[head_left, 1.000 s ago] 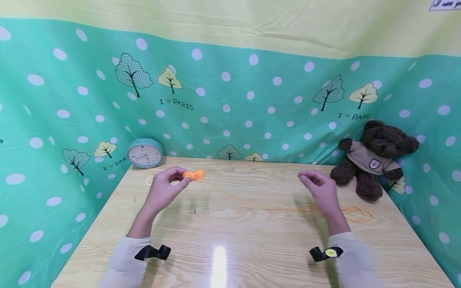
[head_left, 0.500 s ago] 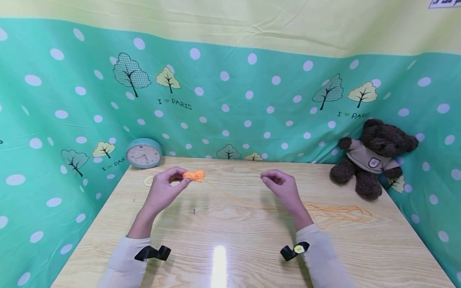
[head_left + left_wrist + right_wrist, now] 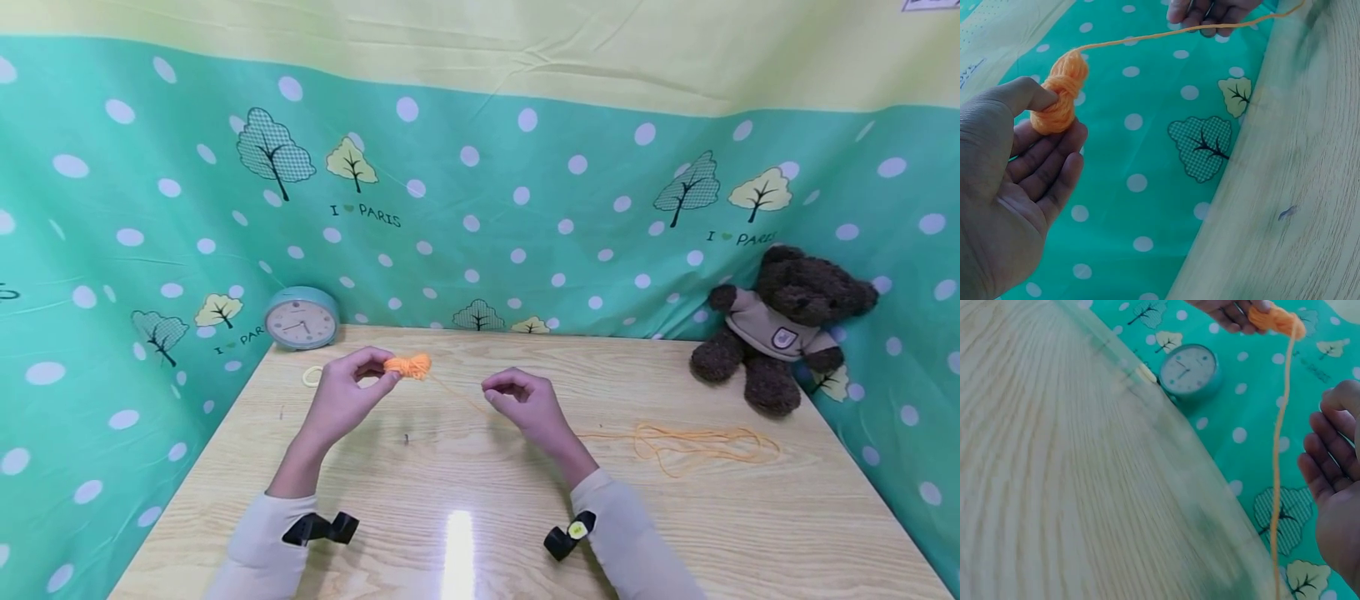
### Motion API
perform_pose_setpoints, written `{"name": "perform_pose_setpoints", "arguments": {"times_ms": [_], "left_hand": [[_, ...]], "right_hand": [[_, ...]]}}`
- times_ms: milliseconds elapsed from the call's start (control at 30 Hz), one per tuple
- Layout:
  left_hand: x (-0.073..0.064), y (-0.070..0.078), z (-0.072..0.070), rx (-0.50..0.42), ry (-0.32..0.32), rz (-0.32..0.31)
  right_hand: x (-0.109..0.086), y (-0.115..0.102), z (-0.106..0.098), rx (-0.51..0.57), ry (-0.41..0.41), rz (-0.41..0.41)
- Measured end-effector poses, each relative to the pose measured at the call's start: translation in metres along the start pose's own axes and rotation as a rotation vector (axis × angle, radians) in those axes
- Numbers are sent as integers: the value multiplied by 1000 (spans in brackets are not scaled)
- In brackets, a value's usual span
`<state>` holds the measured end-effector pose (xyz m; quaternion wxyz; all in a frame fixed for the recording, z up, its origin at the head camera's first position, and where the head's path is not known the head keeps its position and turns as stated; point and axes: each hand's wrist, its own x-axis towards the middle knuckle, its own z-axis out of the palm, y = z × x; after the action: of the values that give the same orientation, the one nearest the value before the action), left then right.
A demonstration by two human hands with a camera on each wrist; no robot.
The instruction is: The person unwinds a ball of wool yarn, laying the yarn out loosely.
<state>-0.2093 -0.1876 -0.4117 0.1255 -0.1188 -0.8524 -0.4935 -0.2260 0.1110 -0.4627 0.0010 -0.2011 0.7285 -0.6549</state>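
Note:
My left hand (image 3: 347,390) pinches a small wound bundle of orange yarn (image 3: 409,366) above the table's back left. In the left wrist view the thumb presses on the yarn bundle (image 3: 1060,94), while the other fingers lie beneath it. From the bundle a single yarn strand (image 3: 1277,456) runs toward the right and down to the table. Close to that strand is my right hand (image 3: 531,408), its fingers loosely bent; the right wrist view shows the strand passing beside the hand (image 3: 1338,450), apart from the fingers. Loose yarn loops (image 3: 705,446) lie on the table at the right.
A round teal clock (image 3: 302,318) stands at the back left, with a pale yellow ring (image 3: 311,377) before it. A brown teddy bear (image 3: 780,333) sits at the back right. A patterned curtain (image 3: 517,225) encloses the wooden table (image 3: 420,500) at back and sides.
My right hand has moved left from near the teddy bear to close beside the yarn bundle, uncovering the loops of loose yarn. The left hand and its yarn bundle have stayed nearly still.

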Motion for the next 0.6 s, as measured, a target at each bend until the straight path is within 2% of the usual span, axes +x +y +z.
{"name": "perform_pose_setpoints", "arguments": {"times_ms": [333,600], "left_hand": [[1,1,0,24,4,-3],[-1,4,0,9,-2,-2]], "right_hand": [[0,5,18,-18,-54,10],[-1,5,20,-43,-64,10]]}}
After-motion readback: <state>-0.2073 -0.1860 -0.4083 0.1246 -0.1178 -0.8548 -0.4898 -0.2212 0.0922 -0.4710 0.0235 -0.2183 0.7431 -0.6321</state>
